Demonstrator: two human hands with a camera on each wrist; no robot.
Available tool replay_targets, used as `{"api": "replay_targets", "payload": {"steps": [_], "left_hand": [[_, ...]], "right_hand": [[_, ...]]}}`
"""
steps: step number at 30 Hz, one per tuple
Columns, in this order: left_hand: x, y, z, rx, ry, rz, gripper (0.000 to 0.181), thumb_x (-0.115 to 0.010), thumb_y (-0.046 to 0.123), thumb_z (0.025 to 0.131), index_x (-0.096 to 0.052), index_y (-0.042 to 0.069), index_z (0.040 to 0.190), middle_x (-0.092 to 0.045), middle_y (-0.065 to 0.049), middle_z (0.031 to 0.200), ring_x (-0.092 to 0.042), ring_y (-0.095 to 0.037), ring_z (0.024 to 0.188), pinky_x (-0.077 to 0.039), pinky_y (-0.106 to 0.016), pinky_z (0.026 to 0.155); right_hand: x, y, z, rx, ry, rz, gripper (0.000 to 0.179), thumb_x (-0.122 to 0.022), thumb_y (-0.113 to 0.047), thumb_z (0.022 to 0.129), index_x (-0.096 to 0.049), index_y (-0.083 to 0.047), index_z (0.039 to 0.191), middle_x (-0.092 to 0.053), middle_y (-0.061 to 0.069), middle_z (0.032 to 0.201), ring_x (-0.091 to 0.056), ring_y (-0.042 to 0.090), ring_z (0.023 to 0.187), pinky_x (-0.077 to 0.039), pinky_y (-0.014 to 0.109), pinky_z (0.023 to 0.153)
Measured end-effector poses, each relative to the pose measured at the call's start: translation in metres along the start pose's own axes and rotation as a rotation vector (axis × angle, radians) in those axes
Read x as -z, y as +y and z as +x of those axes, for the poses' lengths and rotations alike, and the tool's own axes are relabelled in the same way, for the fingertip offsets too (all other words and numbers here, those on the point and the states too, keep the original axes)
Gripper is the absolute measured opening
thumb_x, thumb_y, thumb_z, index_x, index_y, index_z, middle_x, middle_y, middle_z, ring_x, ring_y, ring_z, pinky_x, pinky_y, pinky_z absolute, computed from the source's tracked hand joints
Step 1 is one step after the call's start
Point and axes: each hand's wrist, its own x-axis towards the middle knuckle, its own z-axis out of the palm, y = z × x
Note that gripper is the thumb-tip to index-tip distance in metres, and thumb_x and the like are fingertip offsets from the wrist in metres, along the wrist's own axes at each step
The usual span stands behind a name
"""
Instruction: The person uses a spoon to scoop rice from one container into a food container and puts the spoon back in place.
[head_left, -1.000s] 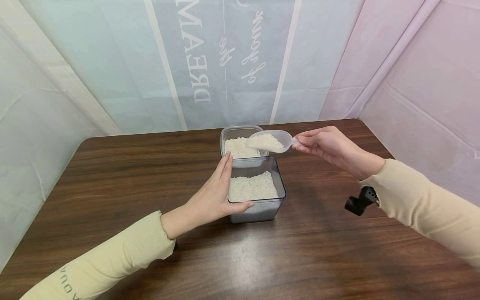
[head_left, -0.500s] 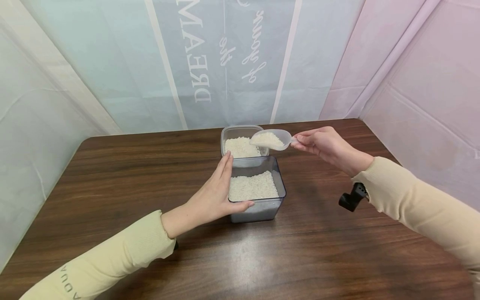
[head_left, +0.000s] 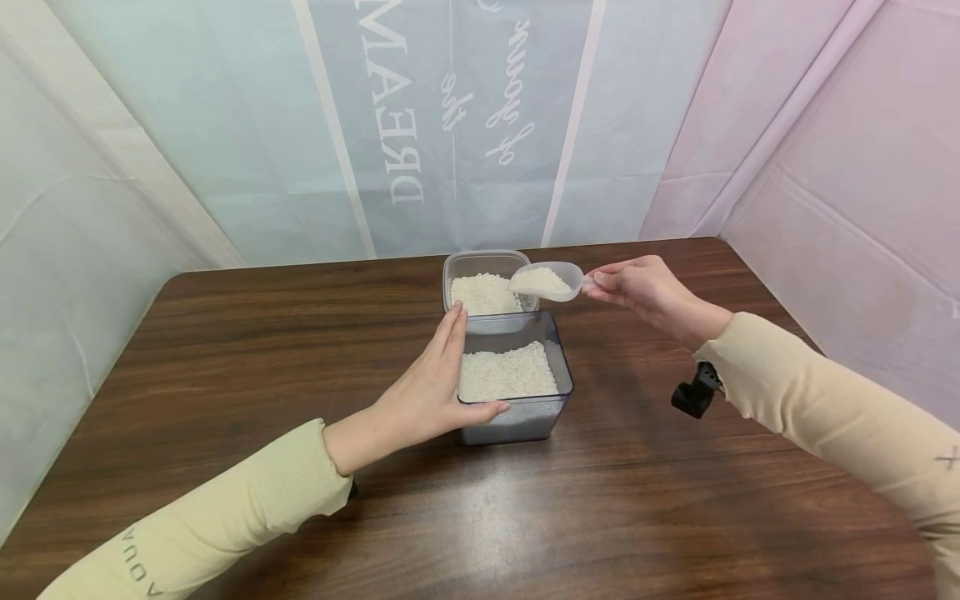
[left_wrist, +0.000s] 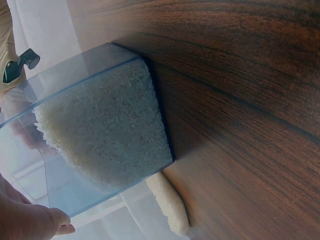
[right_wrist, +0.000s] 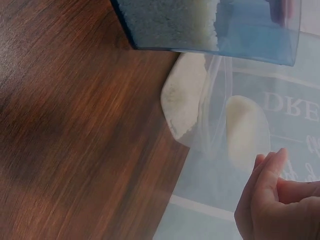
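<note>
A tinted clear square container (head_left: 516, 421) of white rice (head_left: 510, 372) stands on the table. My left hand (head_left: 423, 392) holds it at the left side, thumb along the near wall and fingers at the back left corner. Behind it sits a clear shallow plastic box (head_left: 454, 271), also with rice in it. My right hand (head_left: 648, 292) pinches the handle of a translucent scoop (head_left: 572, 275), which carries a heap of rice over the box's right part. In the right wrist view the scoop (right_wrist: 250, 130) hangs apart from the box's rim.
The dark wooden table (head_left: 300, 358) runs back to a printed cloth (head_left: 420, 125), with pale cloth walls at both sides. A black wrist device (head_left: 696, 394) sticks out below the right sleeve.
My right hand has shifted the loaded scoop slightly to the right, and its forearm has swung inward to the left. The left hand and both containers have stayed in place.
</note>
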Motion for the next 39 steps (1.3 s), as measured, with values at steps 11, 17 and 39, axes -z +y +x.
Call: {"api": "replay_targets", "payload": {"steps": [11,17,39], "left_hand": [[0.000,0.000,0.000,0.014,-0.007,-0.007,0.110,-0.066,0.054,0.073,-0.006,-0.006,0.143,-0.002,-0.017,0.151,-0.007,-0.020,0.138,-0.025,-0.035,0.106],[-0.001,0.000,0.000,0.011,-0.008,-0.007,0.110,-0.066,0.054,0.073,-0.007,-0.006,0.143,-0.002,-0.017,0.151,-0.007,-0.020,0.138,-0.025,-0.035,0.106],[-0.002,-0.002,0.000,-0.017,0.004,0.003,0.110,-0.066,0.054,0.073,-0.007,-0.008,0.142,-0.002,-0.019,0.150,-0.006,-0.021,0.138,-0.024,-0.035,0.107]], "right_hand": [[-0.002,0.005,0.005,0.017,0.019,-0.074,0.043,-0.039,0.004,0.094,-0.027,0.019,0.132,-0.050,0.024,0.113,-0.061,0.002,0.077,-0.047,0.020,0.083],[-0.003,0.006,0.008,0.027,0.035,-0.115,0.043,-0.039,0.002,0.095,-0.029,0.018,0.133,-0.037,0.031,0.130,-0.060,0.000,0.080,-0.046,0.020,0.086],[-0.010,0.005,0.012,0.112,0.086,-0.231,0.038,-0.046,-0.004,0.094,-0.043,0.016,0.126,-0.053,0.025,0.114,-0.063,0.001,0.073,-0.050,0.017,0.073]]}}
